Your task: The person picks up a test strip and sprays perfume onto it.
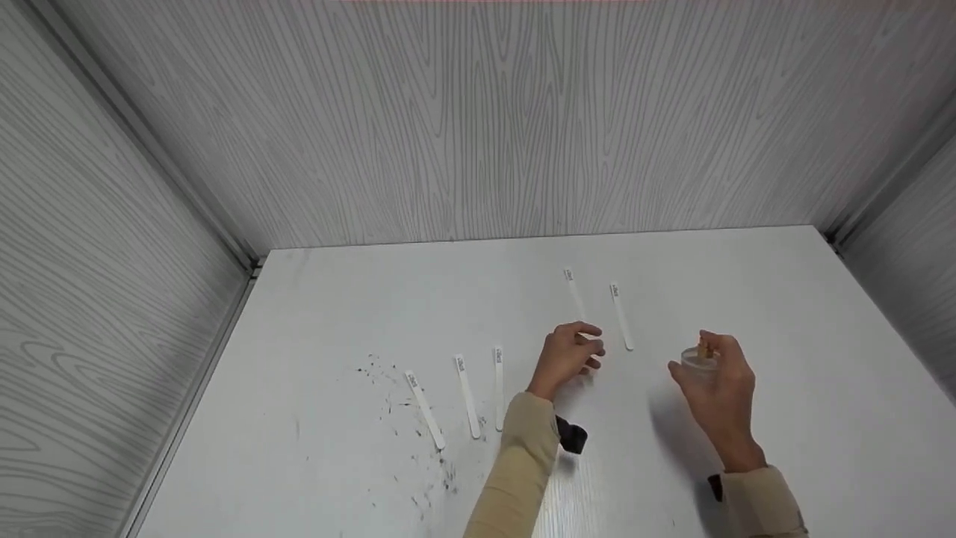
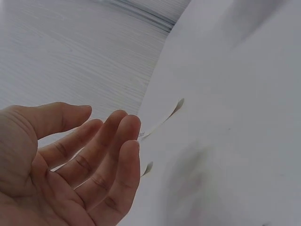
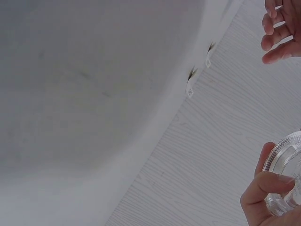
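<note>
We list, on the white bench point(image 1: 336, 299), five slim white printed sticks; their lettering is too small for us to read.

Item, near and left: three sticks, a slanted one point(image 1: 426, 411), a middle one point(image 1: 467, 396) and a right-hand one point(image 1: 499, 388), its near end just beside the left sleeve point(image 1: 515, 463). Dark specks point(image 1: 392, 370) lie about this group, their nature unclear to us.

Item, farther right: two sticks, one point(image 1: 573, 294) with its near end hidden behind the left hand point(image 1: 569, 355), the other point(image 1: 621, 315) in full view, just right of that hand. In the left wrist view, fingers cover part of both.

Item: left hand, grip apart, fingers loosely bent, holding nothing.

Item: right hand point(image 1: 721, 392), at right, grip clamped on a clear round container point(image 1: 694, 360), raised above the bench. Its ribbed side is cut off by the frame in the right wrist view. We cannot tell whether the amber patch at its rim is fingertip or contents.
</note>
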`<control>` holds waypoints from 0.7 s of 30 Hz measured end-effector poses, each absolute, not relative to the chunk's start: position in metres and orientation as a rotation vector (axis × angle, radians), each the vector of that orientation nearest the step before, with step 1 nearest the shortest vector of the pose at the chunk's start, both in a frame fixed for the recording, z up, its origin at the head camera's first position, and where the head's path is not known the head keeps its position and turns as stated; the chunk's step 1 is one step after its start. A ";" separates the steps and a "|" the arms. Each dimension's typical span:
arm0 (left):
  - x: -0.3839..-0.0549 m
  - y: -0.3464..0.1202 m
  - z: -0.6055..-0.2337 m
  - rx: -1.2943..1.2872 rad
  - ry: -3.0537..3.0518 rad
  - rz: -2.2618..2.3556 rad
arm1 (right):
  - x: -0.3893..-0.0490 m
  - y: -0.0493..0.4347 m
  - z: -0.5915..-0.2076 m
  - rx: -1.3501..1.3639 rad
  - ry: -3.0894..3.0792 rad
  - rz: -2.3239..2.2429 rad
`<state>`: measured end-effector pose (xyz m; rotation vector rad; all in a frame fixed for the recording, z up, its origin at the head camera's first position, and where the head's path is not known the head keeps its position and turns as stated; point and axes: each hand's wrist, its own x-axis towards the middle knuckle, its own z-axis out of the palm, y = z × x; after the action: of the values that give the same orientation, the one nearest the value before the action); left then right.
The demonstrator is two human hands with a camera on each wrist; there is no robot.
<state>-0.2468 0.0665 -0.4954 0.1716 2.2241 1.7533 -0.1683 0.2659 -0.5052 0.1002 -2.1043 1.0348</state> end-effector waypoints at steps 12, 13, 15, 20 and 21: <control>-0.230 0.034 -0.501 0.175 2.233 1.824 | -0.166 0.261 -0.503 0.106 -2.104 1.059; -0.229 0.031 -0.502 0.175 2.237 1.829 | -0.166 0.261 -0.503 0.104 -2.106 1.060; -0.226 0.027 -0.502 0.182 2.260 1.824 | -0.166 0.261 -0.503 0.102 -2.107 1.064; -0.220 0.015 -0.501 0.166 2.294 1.819 | -0.166 0.260 -0.503 0.119 -2.091 1.065; -0.219 0.013 -0.501 0.162 2.299 1.818 | -0.166 0.260 -0.502 0.123 -2.087 1.062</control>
<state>-0.2187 0.0130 -0.5011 0.1622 2.2993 1.8177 -0.1663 0.2597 -0.5024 0.1233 -2.0872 1.0624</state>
